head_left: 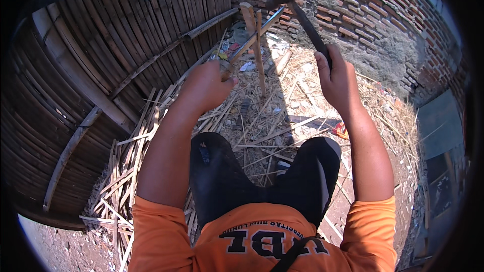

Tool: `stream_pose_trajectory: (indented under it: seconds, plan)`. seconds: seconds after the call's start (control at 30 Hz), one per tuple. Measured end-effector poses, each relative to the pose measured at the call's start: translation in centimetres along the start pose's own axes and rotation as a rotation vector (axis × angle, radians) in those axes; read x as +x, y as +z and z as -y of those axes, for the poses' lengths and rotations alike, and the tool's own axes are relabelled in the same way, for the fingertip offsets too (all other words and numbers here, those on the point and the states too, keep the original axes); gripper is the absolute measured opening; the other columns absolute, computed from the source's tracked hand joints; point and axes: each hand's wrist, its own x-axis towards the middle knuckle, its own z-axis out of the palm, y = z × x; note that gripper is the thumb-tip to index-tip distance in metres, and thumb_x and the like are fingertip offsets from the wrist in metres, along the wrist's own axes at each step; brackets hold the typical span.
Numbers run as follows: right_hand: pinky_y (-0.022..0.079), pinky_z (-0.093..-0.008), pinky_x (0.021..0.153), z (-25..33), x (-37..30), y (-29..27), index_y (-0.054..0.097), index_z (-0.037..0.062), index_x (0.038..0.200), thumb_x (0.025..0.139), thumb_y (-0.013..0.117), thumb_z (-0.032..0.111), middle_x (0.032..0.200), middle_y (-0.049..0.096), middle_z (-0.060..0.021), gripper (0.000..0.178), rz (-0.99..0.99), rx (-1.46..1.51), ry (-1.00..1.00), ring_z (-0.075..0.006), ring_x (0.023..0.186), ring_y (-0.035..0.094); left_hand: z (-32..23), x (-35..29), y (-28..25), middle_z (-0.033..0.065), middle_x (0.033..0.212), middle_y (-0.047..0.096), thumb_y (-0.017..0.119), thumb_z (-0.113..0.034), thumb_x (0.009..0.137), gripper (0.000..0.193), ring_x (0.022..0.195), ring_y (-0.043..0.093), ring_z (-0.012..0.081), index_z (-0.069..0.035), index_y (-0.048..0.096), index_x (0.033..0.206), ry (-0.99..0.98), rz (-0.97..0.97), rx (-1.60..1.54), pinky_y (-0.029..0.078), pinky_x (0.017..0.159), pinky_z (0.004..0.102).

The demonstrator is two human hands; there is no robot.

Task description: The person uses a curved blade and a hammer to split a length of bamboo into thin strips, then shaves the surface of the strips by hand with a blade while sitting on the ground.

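My left hand (205, 88) is closed around the handle of a long-bladed knife (245, 47). Its blade slants up and to the right, away from me. Partway along, the blade crosses an upright piece of wood (249, 19), which looks split, with a thin strip (260, 53) standing on the near side. My right hand (337, 78) grips the dark shaft of a hammer (308, 26). The hammer's head is raised close to the blade's far tip; whether they touch I cannot tell.
A slatted bamboo wall (151, 25) runs along the left, and a brick wall (363, 15) stands behind. Split wood strips (126, 171) lie heaped at the left. Shavings, sticks and litter cover the ground between my knees (212, 166). A grey panel (441, 123) leans at the right.
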Motion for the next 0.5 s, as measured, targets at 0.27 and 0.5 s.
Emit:
stream_pose_trajectory:
  seconds: [0.27, 0.5]
  plan:
    - [0.042, -0.0357, 0.059, 0.9, 1.7, -1.2, 0.062, -0.0012, 0.111, 0.107, 0.057, 0.038, 0.068, 0.058, -0.0103, 0.039, -0.111, 0.156, 0.029, -0.0165, 0.063, 0.05, 0.8, 0.3, 0.4, 0.0242, 0.099, 0.07, 0.074, -0.043, 0.092, 0.052, 0.095, 0.07, 0.0411, 0.006, 0.064, 0.108, 0.008, 0.041, 0.003, 0.054, 0.083, 0.0493]
    - [0.051, -0.05, 0.067, -0.6, 0.2, 1.5, 0.058, 0.0049, 0.114, 0.105, 0.057, 0.036, 0.074, 0.066, -0.0249, 0.032, 0.236, -0.15, 0.108, -0.0453, 0.074, 0.069, 0.6, 0.5, 0.9, 0.0256, 0.099, 0.071, 0.074, -0.042, 0.091, 0.053, 0.094, 0.07, 0.0421, 0.008, 0.064, 0.109, 0.032, 0.046, 0.014, 0.054, 0.082, 0.0497]
